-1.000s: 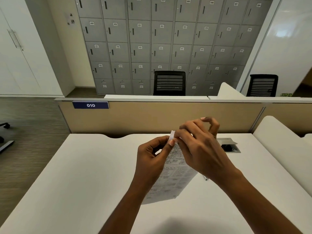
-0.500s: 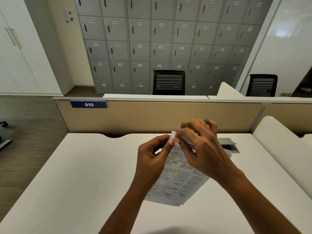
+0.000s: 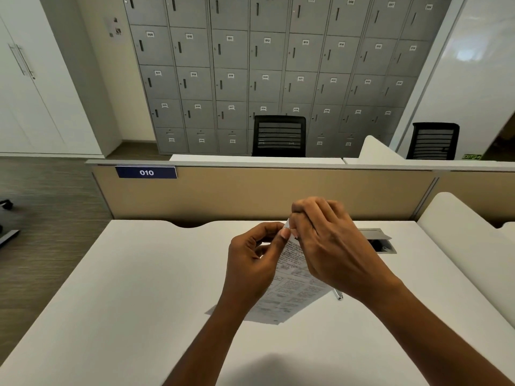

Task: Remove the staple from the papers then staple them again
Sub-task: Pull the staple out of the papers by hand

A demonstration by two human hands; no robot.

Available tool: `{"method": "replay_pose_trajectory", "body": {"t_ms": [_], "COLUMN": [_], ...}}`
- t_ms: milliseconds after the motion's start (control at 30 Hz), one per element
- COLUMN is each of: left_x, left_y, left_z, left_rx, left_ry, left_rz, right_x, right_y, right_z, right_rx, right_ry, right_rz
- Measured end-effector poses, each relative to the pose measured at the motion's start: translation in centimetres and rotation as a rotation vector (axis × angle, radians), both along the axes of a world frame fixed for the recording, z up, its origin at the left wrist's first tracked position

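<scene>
1. Picking at the top corner of the white printed papers point(image 3: 292, 285) looks like the step in hand: getting the old staple out. The staple itself is too small to see.
2. The left hand point(image 3: 250, 263) pinches that corner between thumb and forefinger. The right hand point(image 3: 328, 246) curls its fingers onto the same corner. The sheets hang down toward the white desk point(image 3: 139, 288).
3. Next calls for lifting the staple free without tearing, then reaching for a stapler. A small silvery object point(image 3: 338, 294) pokes out beside the papers, and I cannot tell what it is.
4. The recessed grey cable box point(image 3: 373, 234) in the desk has its flap raised and its inside is dark. The grey metal lockers point(image 3: 264, 79) are all shut.
</scene>
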State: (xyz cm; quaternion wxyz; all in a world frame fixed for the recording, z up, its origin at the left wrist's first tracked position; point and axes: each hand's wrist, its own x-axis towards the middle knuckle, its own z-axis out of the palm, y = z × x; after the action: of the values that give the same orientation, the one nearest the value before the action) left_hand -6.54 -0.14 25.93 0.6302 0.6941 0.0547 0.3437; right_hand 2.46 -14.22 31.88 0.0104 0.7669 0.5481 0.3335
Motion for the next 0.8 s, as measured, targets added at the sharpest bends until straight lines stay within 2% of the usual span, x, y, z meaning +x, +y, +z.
{"method": "replay_pose_trajectory", "body": {"t_ms": [267,433,600,800], "left_x": [0.3,0.3,0.6,0.8], "left_y": [-0.1,0.0,0.0,-0.5], "left_z": [0.1,0.1,-0.4,-0.6], "left_rx": [-0.074,-0.051,0.05,0.229], "left_ry": [0.028,0.018,0.057,-0.041], "left_rz": [-0.029,-0.053,-0.042,0.136], "right_x": [0.4,0.6,0.1,-0.9], "right_y": [0.4,0.3,0.5,1.2], "right_z": [-1.5,-1.7,-1.7,-2.2], "right_rx": [0.137,0.166,0.21,0.336], "right_ry": [0.012,0.125,0.214,0.271], "right_rz": [0.064,0.031,-0.007,-0.135]}}
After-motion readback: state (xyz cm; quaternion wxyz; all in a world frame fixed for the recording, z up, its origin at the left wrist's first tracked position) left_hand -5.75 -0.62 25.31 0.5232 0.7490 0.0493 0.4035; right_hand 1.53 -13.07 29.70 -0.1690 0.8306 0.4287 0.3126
